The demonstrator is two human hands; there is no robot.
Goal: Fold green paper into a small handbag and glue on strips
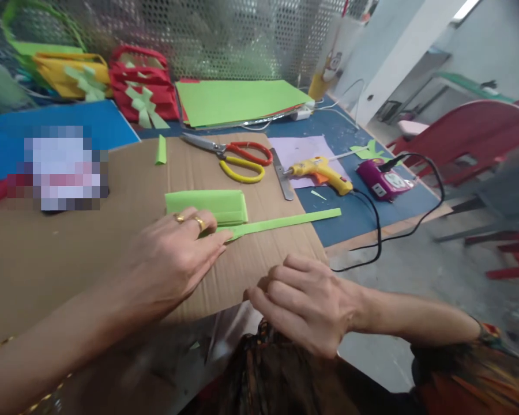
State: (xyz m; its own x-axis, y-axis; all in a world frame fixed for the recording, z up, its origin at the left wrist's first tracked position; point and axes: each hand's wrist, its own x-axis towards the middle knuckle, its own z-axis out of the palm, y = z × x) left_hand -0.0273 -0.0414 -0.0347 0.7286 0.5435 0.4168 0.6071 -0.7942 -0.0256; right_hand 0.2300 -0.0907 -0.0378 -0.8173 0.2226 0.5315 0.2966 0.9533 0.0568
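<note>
My left hand (177, 248) lies on the cardboard, its fingers pressed together on the near end of a narrow green paper strip (289, 221). The strip runs out to the right, past the cardboard edge. Just beyond my fingers rests a folded green paper piece (205, 206), partly covered by them. My right hand (305, 302) hovers at the cardboard's near edge, apart from the strip. Its fingers are curled in, and whatever may be inside them is hidden. Past the folded piece lie scissors (229, 154) with one red and one yellow handle.
A yellow glue gun (320, 172) points left beside a metal ruler-like strip (282, 176); its black cord trails by a purple power socket (384, 180). Green sheets (242, 101), a red paper bag (142, 86) and a yellow one (73, 75) stand behind. Cardboard (90, 242) covers the table.
</note>
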